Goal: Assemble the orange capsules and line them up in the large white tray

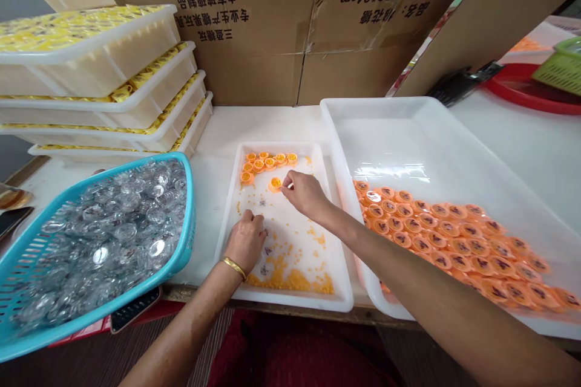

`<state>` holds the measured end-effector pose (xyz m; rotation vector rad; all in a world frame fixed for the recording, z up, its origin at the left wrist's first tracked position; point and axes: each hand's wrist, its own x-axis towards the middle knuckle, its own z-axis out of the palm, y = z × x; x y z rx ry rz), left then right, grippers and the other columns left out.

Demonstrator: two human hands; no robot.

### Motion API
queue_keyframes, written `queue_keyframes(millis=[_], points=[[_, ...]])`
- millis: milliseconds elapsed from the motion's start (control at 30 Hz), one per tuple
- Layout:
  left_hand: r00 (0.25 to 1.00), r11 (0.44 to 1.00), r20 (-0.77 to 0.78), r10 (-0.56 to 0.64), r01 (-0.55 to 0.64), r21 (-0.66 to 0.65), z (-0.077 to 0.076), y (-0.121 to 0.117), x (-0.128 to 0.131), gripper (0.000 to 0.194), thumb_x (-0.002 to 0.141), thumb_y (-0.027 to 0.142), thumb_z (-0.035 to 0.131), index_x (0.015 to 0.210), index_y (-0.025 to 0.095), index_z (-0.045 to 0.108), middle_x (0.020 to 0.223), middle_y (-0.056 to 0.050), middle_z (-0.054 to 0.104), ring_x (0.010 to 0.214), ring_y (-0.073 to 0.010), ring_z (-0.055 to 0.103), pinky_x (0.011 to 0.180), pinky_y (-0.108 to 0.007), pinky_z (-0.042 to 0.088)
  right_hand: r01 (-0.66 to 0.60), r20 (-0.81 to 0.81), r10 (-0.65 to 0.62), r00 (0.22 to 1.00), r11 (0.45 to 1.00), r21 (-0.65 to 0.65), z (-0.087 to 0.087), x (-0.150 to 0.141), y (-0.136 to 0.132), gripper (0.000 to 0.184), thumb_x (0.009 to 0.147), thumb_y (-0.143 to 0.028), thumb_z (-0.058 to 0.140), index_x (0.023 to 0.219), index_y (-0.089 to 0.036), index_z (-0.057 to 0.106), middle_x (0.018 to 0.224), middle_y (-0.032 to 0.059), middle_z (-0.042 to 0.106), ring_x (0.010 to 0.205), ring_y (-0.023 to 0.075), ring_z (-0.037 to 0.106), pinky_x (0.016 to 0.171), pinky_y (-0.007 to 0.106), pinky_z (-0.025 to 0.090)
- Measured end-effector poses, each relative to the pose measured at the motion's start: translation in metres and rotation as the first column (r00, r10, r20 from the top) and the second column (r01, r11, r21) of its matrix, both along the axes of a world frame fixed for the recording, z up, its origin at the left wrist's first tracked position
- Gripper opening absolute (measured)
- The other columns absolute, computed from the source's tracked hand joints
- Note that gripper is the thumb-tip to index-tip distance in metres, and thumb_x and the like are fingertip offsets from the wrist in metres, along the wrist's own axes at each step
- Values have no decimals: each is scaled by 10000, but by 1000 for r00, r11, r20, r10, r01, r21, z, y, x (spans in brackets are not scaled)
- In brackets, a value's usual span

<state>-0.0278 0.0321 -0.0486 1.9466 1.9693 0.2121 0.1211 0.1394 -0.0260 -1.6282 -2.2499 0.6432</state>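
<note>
A shallow white tray lies before me. My right hand pinches the edge of a small orange cup filled with orange beads, near the tray's middle. Behind it, several similar filled cups stand close together at the far left of the tray. My left hand, with a gold bracelet, is low over the tray's left side with fingers curled together; what they hold, if anything, is hidden. Small clear lids with dark prints lie around it. Loose orange beads gather along the near edge.
A blue basket heaped with clear plastic lids stands left. On the right, a large white tub holds several covered orange cups. Stacked white trays of yellow packets rise at back left. Cardboard boxes block the back.
</note>
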Motion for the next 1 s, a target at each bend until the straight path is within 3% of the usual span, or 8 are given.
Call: queue_keyframes(millis=[133,300,433,633,733,867,933,1000], points=[[947,979,304,102,-149,135,6,-1,-6,234,739,213,663,968,167,648,855,-27,571,631,-121,574,679,-298,489,-11,-295,-4,956,999,-49,6,24,-44,122,770,-150,522,670,-217,500,762,10,671,868,178,662,691,249,474],[597,967,790,137,-252,22,17,-3,-4,308,680,296,722,949,163,652,730,5,592,616,-109,570,583,-241,482,-45,-523,-27,852,991,-125,11,31,-76,138,760,-145,520,659,-227,473,790,25,674,982,199,655,730,285,522],[486,977,872,52,-204,56,21,-7,7,327,692,272,729,997,178,660,853,-25,621,714,-115,572,660,-251,494,-76,-566,-3,824,990,-115,11,33,-82,92,755,-170,540,684,-212,499,932,57,680,884,186,666,748,316,534],[585,960,810,-37,-203,191,25,-9,14,311,722,259,716,1019,188,659,855,-25,598,732,-118,568,687,-258,493,-107,-599,2,801,984,-140,11,37,-83,88,749,-194,571,682,-200,514,929,53,660,833,169,647,743,321,544],[633,958,772,-49,-190,216,26,-9,18,283,726,273,713,988,179,667,854,-32,612,723,-120,571,675,-256,491,-167,-673,-29,739,960,-224,12,38,-82,100,760,-245,603,715,-187,536,941,47,652,799,153,649,748,324,553],[619,958,785,33,-242,151,22,-8,19,283,749,289,686,1002,169,649,837,-29,606,703,-120,572,646,-248,492,-207,-764,-124,633,924,-321,12,42,-80,164,783,-322,618,754,-183,536,933,35,645,804,148,659,767,344,576],[723,962,689,42,-217,169,17,-8,17,277,753,245,671,1018,170,639,831,-23,584,673,-117,563,636,-254,492,-150,-766,-152,624,939,-309,11,46,-78,160,793,-328,613,763,-190,537,968,35,643,826,148,661,774,346,582],[893,978,450,14,-106,181,13,-7,15,262,759,164,633,1021,174,638,849,-27,565,667,-125,557,655,-278,491,-68,-742,-152,653,964,-256,10,50,-78,128,796,-300,611,764,-195,544,1009,45,647,873,154,662,803,346,574]])
